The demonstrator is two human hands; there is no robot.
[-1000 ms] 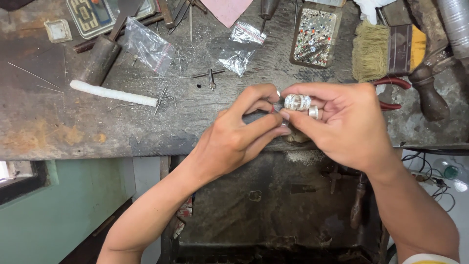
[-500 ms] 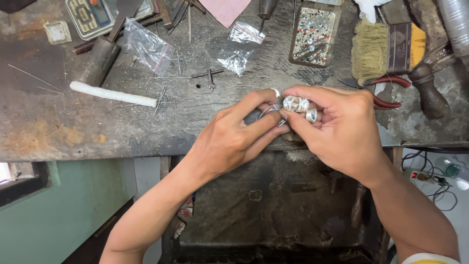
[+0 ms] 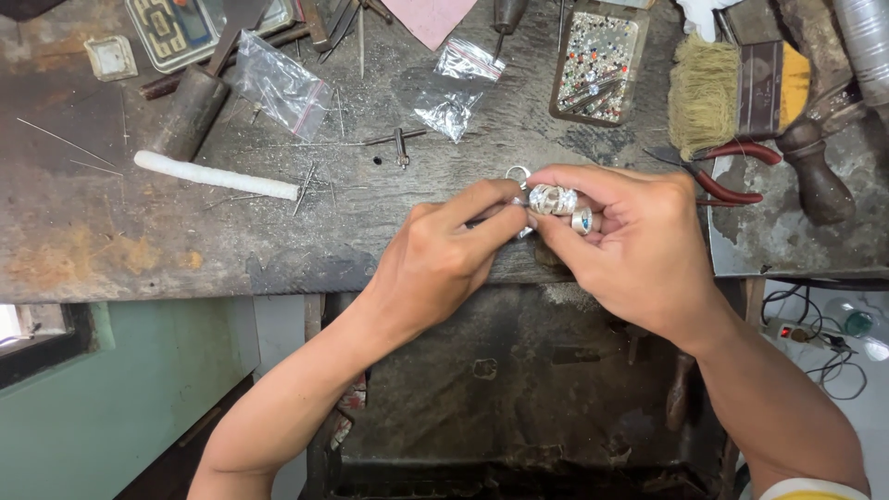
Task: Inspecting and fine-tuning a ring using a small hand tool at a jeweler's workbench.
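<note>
Both hands meet over the near edge of a worn, dark worktop point(image 3: 139, 250). The right hand point(image 3: 639, 250) is curled closed, its thumb and forefinger pinching a silver ring point(image 3: 554, 199) with a broad, patterned band; a second, smaller ring point(image 3: 582, 220) with a blue stone sits just beside it against the fingers of the same hand. The left hand point(image 3: 444, 264) is also closed, its fingertips pressed together right at the left side of the silver ring; it seems to hold a thin tool there, though the fingers hide most of it. A small wire loop point(image 3: 517, 172) lies on the worktop just beyond the fingertips.

Farther off, to the left, lie a white stick point(image 3: 213, 176) and a dark metal cylinder point(image 3: 190, 111), with a clear plastic bag point(image 3: 278, 88) next to them. Two smaller clear bags point(image 3: 454, 88) rest far of the hands. To the right stand a tray of coloured stones point(image 3: 597, 65), a bristle brush point(image 3: 708, 93) and red-handled pliers point(image 3: 732, 176).
</note>
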